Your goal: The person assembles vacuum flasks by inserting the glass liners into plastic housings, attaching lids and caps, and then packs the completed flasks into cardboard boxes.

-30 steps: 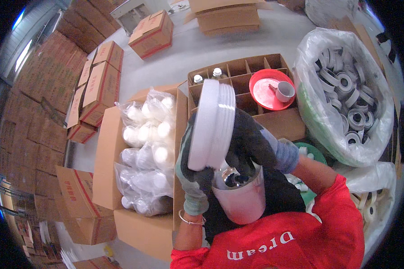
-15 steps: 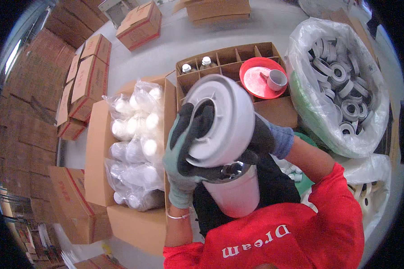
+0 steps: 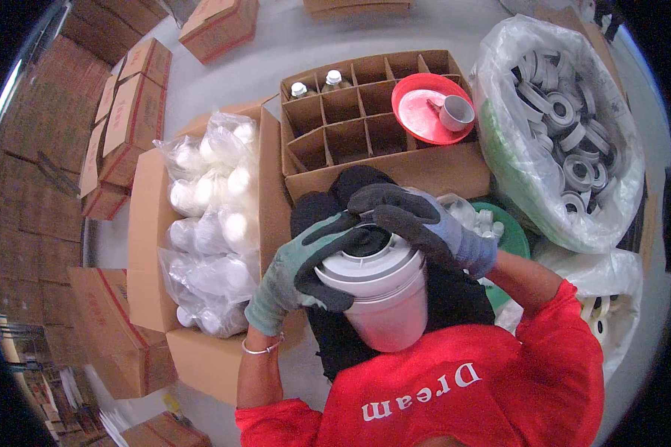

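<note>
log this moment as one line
left gloved hand | right gloved hand | both pressing white lid onto white plastic jar | divided cardboard box behind

**Both gloved hands pressed together at chest height**

Left hand point(image 3: 306, 272) in a green-and-black glove, fingers curled and spread, thumb tucked low, thin bracelet at the wrist, bare forearm running down. Right hand point(image 3: 417, 223) in a grey-and-black glove, palm down, fingers arched over the left hand's fingertips. Right forearm bare, red sleeve at the elbow.
</note>
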The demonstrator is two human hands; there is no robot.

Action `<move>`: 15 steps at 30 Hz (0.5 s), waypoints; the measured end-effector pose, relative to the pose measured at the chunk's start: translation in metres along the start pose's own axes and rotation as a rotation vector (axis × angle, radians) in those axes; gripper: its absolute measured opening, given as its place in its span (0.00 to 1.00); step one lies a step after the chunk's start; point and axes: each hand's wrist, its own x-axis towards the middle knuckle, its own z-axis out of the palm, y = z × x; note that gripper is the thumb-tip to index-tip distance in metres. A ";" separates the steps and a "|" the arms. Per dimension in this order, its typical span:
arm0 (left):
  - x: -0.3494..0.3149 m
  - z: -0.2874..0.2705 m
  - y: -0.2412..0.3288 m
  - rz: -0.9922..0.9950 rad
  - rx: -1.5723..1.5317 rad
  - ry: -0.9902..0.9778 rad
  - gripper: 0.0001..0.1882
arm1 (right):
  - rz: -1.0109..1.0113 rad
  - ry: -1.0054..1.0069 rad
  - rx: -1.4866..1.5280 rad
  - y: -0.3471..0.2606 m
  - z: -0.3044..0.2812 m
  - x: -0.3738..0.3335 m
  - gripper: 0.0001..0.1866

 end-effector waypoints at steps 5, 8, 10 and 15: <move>-0.013 0.015 0.048 -0.089 0.330 0.096 0.50 | -0.174 -0.264 0.128 0.036 -0.003 0.024 0.19; -0.018 0.031 0.075 -0.193 0.647 0.106 0.49 | -0.176 -0.349 0.335 0.029 0.001 0.031 0.20; -0.023 0.034 0.069 -0.240 0.651 0.146 0.48 | -0.150 -0.407 0.451 0.028 0.005 0.029 0.22; -0.021 0.063 0.002 -0.232 -0.161 0.493 0.34 | -0.407 -0.259 -0.689 -0.038 -0.008 -0.043 0.29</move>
